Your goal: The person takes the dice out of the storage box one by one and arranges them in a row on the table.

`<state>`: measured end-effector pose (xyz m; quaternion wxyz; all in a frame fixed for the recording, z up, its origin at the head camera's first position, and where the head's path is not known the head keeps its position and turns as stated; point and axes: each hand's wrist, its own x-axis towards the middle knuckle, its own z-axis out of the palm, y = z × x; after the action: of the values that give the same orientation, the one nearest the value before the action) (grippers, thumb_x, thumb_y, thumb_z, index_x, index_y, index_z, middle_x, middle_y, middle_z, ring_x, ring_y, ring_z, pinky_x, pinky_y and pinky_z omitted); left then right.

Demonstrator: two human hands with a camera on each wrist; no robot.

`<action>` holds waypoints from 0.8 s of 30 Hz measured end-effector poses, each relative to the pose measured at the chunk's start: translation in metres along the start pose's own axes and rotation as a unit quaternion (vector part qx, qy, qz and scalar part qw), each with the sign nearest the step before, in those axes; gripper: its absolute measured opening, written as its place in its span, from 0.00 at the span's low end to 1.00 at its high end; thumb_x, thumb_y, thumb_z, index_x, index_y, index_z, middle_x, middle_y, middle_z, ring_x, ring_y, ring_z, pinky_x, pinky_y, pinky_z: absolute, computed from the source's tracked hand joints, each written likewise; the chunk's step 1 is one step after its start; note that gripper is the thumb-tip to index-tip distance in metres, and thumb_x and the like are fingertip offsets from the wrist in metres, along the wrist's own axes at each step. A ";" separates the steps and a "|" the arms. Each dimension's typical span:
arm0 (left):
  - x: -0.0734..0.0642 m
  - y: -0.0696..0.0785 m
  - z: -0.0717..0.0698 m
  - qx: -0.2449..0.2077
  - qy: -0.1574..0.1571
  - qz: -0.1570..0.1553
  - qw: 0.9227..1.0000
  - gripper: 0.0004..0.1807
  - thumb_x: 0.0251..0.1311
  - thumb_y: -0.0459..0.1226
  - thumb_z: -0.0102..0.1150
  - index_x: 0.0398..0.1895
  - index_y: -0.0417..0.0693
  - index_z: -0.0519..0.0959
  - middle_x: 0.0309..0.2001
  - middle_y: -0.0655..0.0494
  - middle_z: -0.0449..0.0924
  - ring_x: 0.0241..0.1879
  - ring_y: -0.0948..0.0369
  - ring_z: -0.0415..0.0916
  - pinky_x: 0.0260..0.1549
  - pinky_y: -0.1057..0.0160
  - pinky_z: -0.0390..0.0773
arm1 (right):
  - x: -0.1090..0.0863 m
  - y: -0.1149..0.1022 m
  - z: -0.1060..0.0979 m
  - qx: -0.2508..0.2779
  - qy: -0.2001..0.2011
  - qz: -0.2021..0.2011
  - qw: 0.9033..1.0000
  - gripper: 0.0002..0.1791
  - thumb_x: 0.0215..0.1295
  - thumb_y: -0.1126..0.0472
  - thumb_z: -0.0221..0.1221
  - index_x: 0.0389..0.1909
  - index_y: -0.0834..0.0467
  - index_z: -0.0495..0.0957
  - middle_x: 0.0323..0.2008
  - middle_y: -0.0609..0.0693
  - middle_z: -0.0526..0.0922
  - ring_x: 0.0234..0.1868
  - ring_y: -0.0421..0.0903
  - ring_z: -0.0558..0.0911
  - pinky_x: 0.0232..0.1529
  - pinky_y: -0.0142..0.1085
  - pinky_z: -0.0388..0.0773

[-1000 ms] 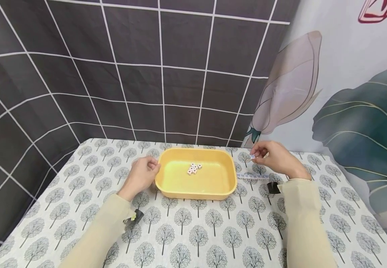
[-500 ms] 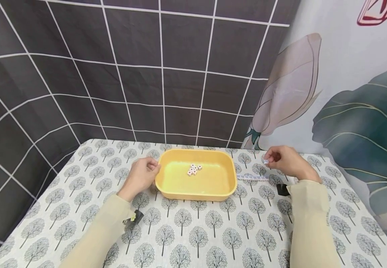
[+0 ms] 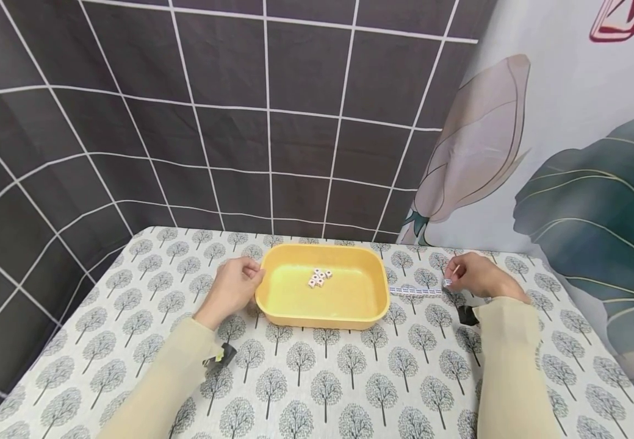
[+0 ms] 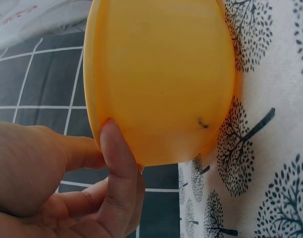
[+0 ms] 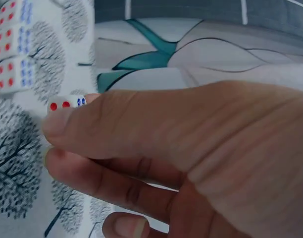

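A yellow plastic basin point(image 3: 322, 321) stands on the table, with several white dice point(image 3: 317, 282) grouped inside it. My left hand point(image 3: 231, 286) pinches the basin's left rim between thumb and fingers; the left wrist view shows the thumb against the yellow wall point(image 4: 161, 74). To the right of the basin, several dice form a straight row point(image 3: 415, 291). Just beyond that row's right end, my right hand point(image 3: 476, 274) holds a single die point(image 5: 65, 103) between thumb and fingers. Its red and blue dots show above the thumb, apart from the nearest die of the row point(image 5: 13, 75).
A white cloth with printed trees point(image 3: 324, 366) covers the table. Behind it hangs a dark curtain with a white grid point(image 3: 229, 140). A floral drape point(image 3: 476, 140) hangs at the back right.
My right hand has moved right and then down with its die, from above the row to near the row's right end. The left hand and the basin have stayed in place.
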<state>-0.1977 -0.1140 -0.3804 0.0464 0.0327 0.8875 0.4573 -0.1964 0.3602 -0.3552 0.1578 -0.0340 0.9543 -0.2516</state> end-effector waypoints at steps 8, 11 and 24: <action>0.000 0.001 0.000 0.001 0.000 -0.003 1.000 0.12 0.70 0.33 0.57 0.49 0.32 0.78 0.40 0.39 0.83 0.27 0.59 0.80 0.24 0.66 0.84 | 0.001 0.005 0.005 -0.006 -0.025 0.001 1.000 0.08 0.58 0.68 0.66 0.38 0.61 0.79 0.31 0.52 0.80 0.33 0.46 0.75 0.32 0.36 0.72; 0.000 0.002 0.000 0.002 0.000 -0.003 1.000 0.11 0.70 0.33 0.57 0.49 0.32 0.78 0.40 0.39 0.83 0.27 0.58 0.80 0.24 0.66 0.85 | 0.002 0.004 0.007 -0.009 -0.036 0.003 0.999 0.09 0.56 0.68 0.66 0.37 0.59 0.80 0.31 0.51 0.79 0.31 0.46 0.75 0.31 0.36 0.71; 0.000 -0.001 0.001 0.008 0.004 0.000 1.000 0.11 0.70 0.33 0.57 0.48 0.33 0.79 0.39 0.41 0.84 0.29 0.58 0.80 0.26 0.65 0.85 | 0.005 0.004 0.009 -0.009 -0.050 0.004 0.999 0.09 0.57 0.68 0.68 0.38 0.59 0.79 0.29 0.49 0.77 0.31 0.45 0.73 0.30 0.36 0.70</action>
<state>-0.1981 -0.1136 -0.3813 0.0428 0.0310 0.8912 0.4506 -0.1980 0.3588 -0.3657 0.2060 -0.0442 0.9475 -0.2407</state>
